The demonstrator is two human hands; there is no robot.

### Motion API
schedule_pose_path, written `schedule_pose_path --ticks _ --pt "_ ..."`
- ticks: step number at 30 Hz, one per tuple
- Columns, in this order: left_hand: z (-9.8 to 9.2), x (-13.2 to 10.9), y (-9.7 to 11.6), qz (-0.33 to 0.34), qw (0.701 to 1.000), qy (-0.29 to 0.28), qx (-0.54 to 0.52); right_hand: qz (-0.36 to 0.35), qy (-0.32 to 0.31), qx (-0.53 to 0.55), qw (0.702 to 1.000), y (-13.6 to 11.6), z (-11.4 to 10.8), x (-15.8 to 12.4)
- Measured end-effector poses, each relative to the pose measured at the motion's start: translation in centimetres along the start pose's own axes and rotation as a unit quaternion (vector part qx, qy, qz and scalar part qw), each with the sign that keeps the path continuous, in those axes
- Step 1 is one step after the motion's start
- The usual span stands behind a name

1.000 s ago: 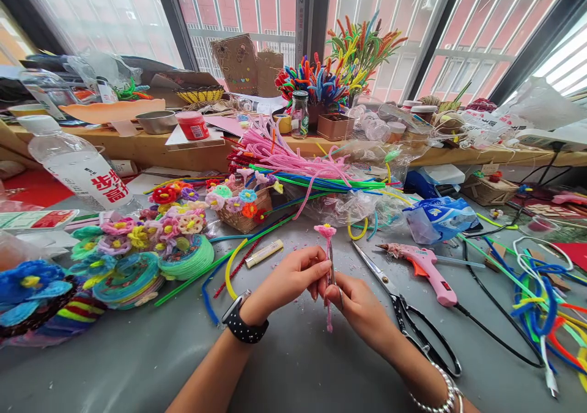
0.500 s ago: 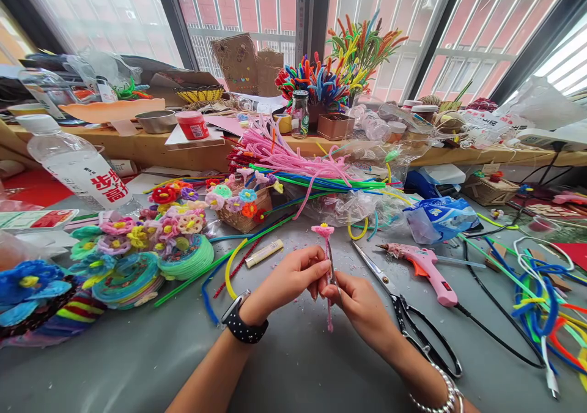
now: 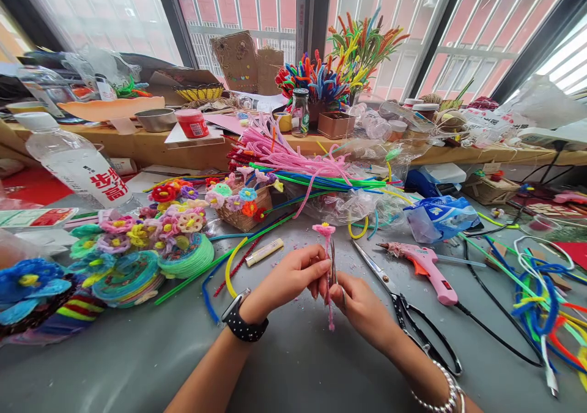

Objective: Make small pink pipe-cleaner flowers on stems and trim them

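Note:
Upright above the grey table, a small pink pipe-cleaner flower (image 3: 324, 230) with a yellow centre has its stem pinched in the fingers of my left hand (image 3: 306, 273). The stem's lower end hangs down below my fingertips. My right hand (image 3: 355, 300) is closed around the handles of small scissors (image 3: 333, 257), their blades pointing up beside the stem, just under the flower head. Parts of the scissors' handles are hidden by my fingers. Tiny pink bits of fluff lie on the table near my hands.
Large black-handled scissors (image 3: 403, 306) and a pink glue gun (image 3: 426, 266) lie to the right. A glue stick (image 3: 265, 253) rests left of my hands. Pink pipe cleaners (image 3: 288, 150) pile up behind. Finished flower baskets (image 3: 186, 257) and a water bottle (image 3: 82, 165) stand left.
The small scissors have shifted slightly right, their blades now a little apart from the stem. My right hand has moved a touch with them. My left hand still holds the flower.

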State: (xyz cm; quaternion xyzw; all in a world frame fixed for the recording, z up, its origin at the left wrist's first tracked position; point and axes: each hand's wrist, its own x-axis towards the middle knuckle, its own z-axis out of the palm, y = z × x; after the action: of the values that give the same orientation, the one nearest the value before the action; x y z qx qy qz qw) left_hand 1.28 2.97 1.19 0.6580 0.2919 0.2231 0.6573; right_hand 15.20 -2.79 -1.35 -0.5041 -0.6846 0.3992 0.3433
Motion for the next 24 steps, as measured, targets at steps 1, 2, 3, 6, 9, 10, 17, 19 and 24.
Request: schedule_pose_path --ticks 1,2,3,6,9,10,17,19,24 --pt "0.01 -0.02 0.06 -0.001 1.000 -0.002 0.000 -0.006 -0.006 0.002 1.000 -0.02 -0.04 -0.02" --pt "0.02 -0.03 0.11 -0.003 1.000 -0.004 0.001 -0.009 -0.009 0.002 1.000 -0.03 -0.08 -0.03" --pt "0.03 -0.03 0.14 -0.003 1.000 -0.003 0.002 -0.006 -0.009 0.000 1.000 -0.03 -0.11 -0.04" --pt "0.02 -0.01 0.12 -0.002 1.000 0.001 0.005 0.013 0.004 -0.009 1.000 -0.05 -0.14 -0.03" --pt "0.00 0.05 -0.03 0.000 1.000 0.004 0.008 0.029 0.019 -0.013 0.999 -0.11 -0.07 -0.01" --pt "0.00 0.06 -0.08 0.001 1.000 0.005 0.008 0.034 0.023 -0.013 0.999 -0.12 -0.03 -0.01" --pt "0.07 0.03 0.11 -0.001 1.000 0.018 0.010 0.048 0.040 -0.017 0.998 0.01 0.12 -0.03" --pt "0.10 0.00 0.24 -0.002 1.000 0.018 0.012 0.030 0.030 -0.014 0.999 0.07 0.13 -0.01" --pt "0.11 0.01 0.24 -0.002 1.000 0.010 0.009 0.020 0.027 -0.005 0.999 0.29 0.19 -0.01"
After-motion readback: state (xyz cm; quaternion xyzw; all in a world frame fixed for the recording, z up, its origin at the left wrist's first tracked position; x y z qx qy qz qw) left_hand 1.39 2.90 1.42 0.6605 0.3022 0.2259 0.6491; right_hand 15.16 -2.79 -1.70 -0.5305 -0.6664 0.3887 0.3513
